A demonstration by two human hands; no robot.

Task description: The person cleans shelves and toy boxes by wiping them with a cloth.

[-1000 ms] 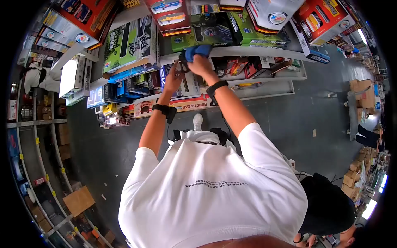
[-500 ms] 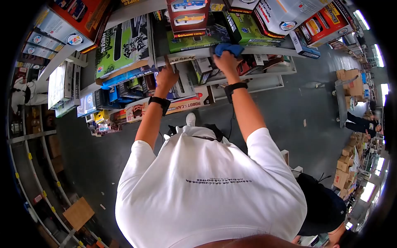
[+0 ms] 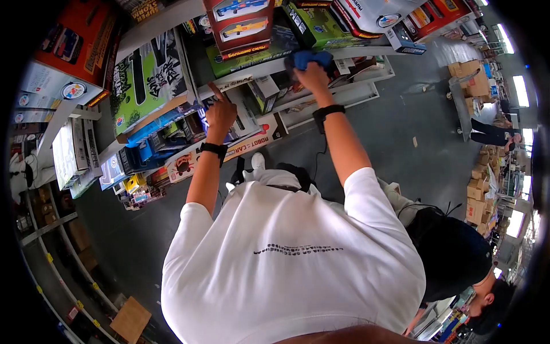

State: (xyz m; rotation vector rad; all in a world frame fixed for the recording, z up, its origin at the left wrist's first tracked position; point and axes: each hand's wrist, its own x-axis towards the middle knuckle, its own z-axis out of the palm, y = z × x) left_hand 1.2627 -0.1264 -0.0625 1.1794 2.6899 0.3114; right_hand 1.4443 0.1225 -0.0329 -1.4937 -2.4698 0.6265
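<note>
My right hand [image 3: 313,77] is closed around a bunched blue cloth [image 3: 312,59] at the front edge of a light grey shelf [image 3: 252,73]. My left hand [image 3: 221,116] holds nothing; its index finger reaches to the shelf edge, and the other fingers look partly curled. Just behind that edge stands a red box [image 3: 239,28] with toy guns pictured on it. A green box [image 3: 321,26] lies behind the cloth. To the left of my left hand, a large green and grey box [image 3: 150,80] leans out over the shelf front.
Lower shelves hold more boxes, among them a long "Robot Car" box [image 3: 252,140]. Beside me on the right is a person in dark clothing [image 3: 450,252]. Farther right are a cart [image 3: 458,106] and stacked cartons [image 3: 478,189]. Another rack [image 3: 63,258] stands at left.
The whole view has shifted, with the shelves sliding left. My right hand has moved slightly left along the shelf edge with the cloth. The person at right shows more.
</note>
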